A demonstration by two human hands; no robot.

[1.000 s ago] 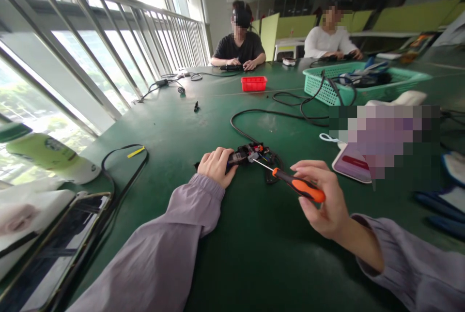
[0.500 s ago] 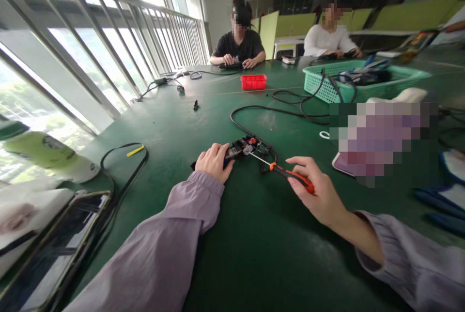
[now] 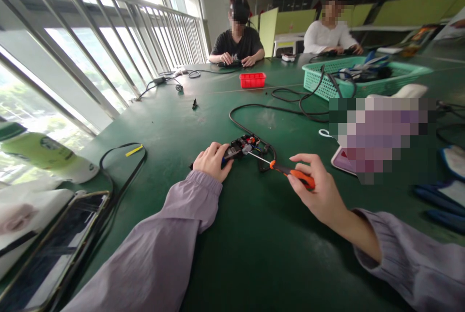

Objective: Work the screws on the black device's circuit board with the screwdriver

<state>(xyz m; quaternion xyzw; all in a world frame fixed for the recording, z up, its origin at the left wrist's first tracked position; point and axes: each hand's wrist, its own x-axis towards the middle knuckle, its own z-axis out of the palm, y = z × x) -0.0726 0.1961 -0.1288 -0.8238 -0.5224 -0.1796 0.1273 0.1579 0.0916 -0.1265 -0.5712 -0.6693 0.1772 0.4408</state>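
My left hand (image 3: 212, 161) is closed around the near left end of an opened black corded device (image 3: 238, 148), which lies on the green table. Inner parts show at its right end, among them red bits, thin wires and a grey metal piece. In my right hand (image 3: 317, 188) is a screwdriver (image 3: 278, 166) with an orange and black handle, held between thumb and fingers. Its thin shaft points left, and the tip meets the grey piece inside the device. What exactly the tip touches is too small to tell.
A black cable (image 3: 250, 106) runs from the device toward a green basket (image 3: 319, 82) of tools. Beyond stand a red tray (image 3: 252, 80) and two seated people. At left are a bottle (image 3: 45, 154) and a phone (image 3: 60, 249); blue-white gloves (image 3: 445, 200) lie right.
The screwdriver handle has turned a little in my right fingers, showing more orange. Its tip stays at the device. My left hand keeps its hold; the view has shifted slightly.
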